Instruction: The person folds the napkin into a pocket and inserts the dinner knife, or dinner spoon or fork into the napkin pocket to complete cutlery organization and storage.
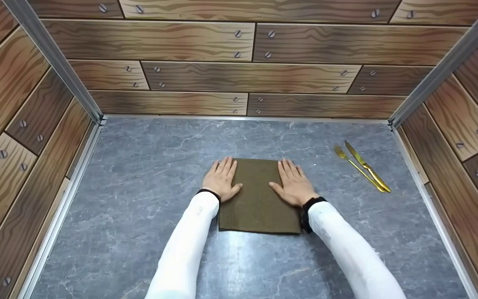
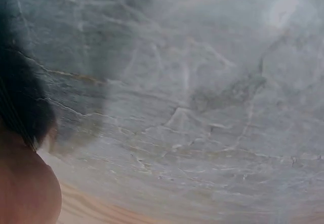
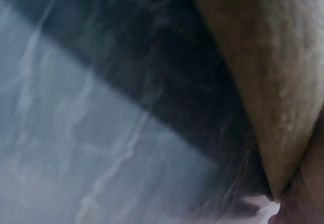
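A flat, rectangular olive-brown cloth (image 1: 259, 207) lies on the grey marbled surface in front of the person. Along its left edge rests the left hand (image 1: 221, 179), palm down with straight fingers and the thumb over the cloth. The right hand (image 1: 293, 182) mirrors it on the right edge, fingers extended and thumb laid inward. In the right wrist view, the cloth (image 3: 273, 57) fills the upper right, with some skin at the lower right corner. The left wrist view holds mostly bare surface, plus part of the left hand (image 2: 28, 188) at the lower left.
To the right lie a gold fork (image 1: 357, 166) and a gold knife (image 1: 367, 167), side by side, their handle ends close together. Wood-plank-patterned walls (image 1: 206, 77) enclose the back and both sides of the grey marbled surface (image 1: 139, 166), with metal strips along the edges.
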Motion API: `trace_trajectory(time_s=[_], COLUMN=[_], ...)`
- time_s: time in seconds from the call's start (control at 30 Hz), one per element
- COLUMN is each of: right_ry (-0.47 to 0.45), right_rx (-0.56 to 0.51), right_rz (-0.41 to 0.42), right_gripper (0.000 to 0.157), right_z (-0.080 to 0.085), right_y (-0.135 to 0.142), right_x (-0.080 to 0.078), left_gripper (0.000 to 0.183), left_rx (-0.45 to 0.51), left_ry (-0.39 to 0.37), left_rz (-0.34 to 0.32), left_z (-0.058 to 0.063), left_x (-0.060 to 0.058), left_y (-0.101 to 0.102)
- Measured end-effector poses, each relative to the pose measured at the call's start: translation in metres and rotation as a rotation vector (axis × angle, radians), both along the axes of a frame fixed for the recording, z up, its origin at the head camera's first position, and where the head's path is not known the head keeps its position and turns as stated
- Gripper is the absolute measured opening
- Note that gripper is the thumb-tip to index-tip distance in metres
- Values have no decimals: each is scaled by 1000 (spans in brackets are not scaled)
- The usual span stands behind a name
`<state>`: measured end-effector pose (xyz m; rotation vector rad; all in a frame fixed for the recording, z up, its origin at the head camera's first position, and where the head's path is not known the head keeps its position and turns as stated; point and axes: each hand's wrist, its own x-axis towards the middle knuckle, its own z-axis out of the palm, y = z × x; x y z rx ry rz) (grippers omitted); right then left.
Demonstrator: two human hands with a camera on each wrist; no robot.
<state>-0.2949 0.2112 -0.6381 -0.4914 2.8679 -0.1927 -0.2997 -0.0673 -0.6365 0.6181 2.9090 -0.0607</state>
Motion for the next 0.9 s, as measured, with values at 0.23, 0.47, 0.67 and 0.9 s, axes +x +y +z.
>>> trace_trajectory(time_s=[0.23, 0.47, 0.67, 0.9], right_ry=[1, 35, 58, 95], right_rx=[-15, -23, -18, -14], right_rz=[9, 15, 30, 39], right_gripper=[83, 84, 84, 82], right_z=[-7, -12, -16, -16], right_y=[4, 4, 4, 4], right_x=[1, -2, -3, -1], left_gripper=[83, 83, 81, 80], left_rx=[-7, 16, -9, 19], left_ry=[10, 68, 162, 109], left_rz=[-12, -24, -117, -352], left_z=[-7, -10, -9, 2], left_x=[-2, -3, 3, 34], left_y=[-1, -4, -7, 3])
